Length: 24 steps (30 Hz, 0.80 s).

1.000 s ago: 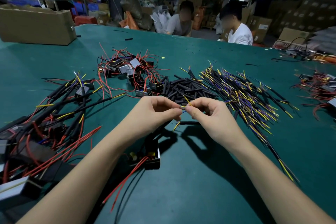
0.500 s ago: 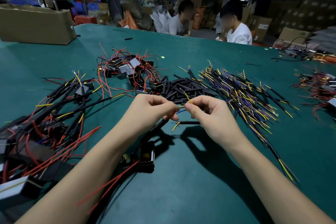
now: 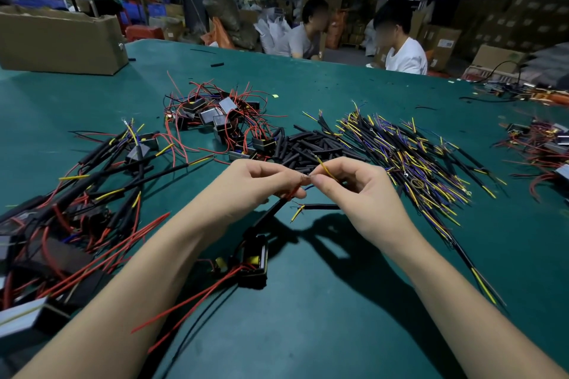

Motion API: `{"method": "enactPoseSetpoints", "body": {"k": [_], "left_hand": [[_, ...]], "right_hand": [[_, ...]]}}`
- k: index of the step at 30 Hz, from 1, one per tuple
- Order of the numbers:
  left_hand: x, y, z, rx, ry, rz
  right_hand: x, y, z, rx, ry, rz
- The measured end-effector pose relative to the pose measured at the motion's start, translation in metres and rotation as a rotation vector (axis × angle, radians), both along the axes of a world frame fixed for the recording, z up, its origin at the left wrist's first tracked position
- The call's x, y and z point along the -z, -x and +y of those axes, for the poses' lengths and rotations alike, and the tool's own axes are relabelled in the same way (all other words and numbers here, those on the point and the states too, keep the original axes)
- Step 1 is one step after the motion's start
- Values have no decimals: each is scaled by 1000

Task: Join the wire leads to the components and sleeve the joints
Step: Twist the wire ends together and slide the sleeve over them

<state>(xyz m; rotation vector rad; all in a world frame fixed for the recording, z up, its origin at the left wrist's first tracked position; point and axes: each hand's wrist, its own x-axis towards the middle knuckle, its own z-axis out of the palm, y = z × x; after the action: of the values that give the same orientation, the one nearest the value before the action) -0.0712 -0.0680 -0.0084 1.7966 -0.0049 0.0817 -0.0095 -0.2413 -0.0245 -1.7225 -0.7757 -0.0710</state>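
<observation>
**Both hands pinch wire ends together above green surface**

Green surface (image 3: 354,317) fills the view, two seated people at its far edge. Cardboard box (image 3: 61,40) sits far left. Left side: heap of sleeved assemblies (image 3: 77,209) with red, black and yellow leads. Far centre: pile of boxy components (image 3: 215,117) tangled in red wire. Right of that, pile of black sleeve tubes (image 3: 308,144), then a wide spread of yellow-and-purple wire leads (image 3: 415,163). Another small component heap (image 3: 542,144) at the right edge.

Left hand (image 3: 261,184) and right hand (image 3: 354,191) meet mid-frame, raised off the surface, fingers curled. Left fingers pinch a red lead (image 3: 291,193); right fingers pinch a yellow wire (image 3: 326,170) that sticks up and away. The ends meet between the fingertips; joint too small to read. A black component (image 3: 255,261) lies on the surface below the left wrist, its black sleeved lead running up to the left hand. A loose black lead with yellow tip (image 3: 320,207) lies just under the hands.
</observation>
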Motion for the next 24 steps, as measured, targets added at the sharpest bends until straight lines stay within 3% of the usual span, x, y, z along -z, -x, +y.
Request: {"method": "enactPoseSetpoints", "body": {"k": [24], "left_hand": [[2, -2, -1, -53, -129, -48]], "right_hand": [[0, -1, -2, -38, 79, 46]]}}
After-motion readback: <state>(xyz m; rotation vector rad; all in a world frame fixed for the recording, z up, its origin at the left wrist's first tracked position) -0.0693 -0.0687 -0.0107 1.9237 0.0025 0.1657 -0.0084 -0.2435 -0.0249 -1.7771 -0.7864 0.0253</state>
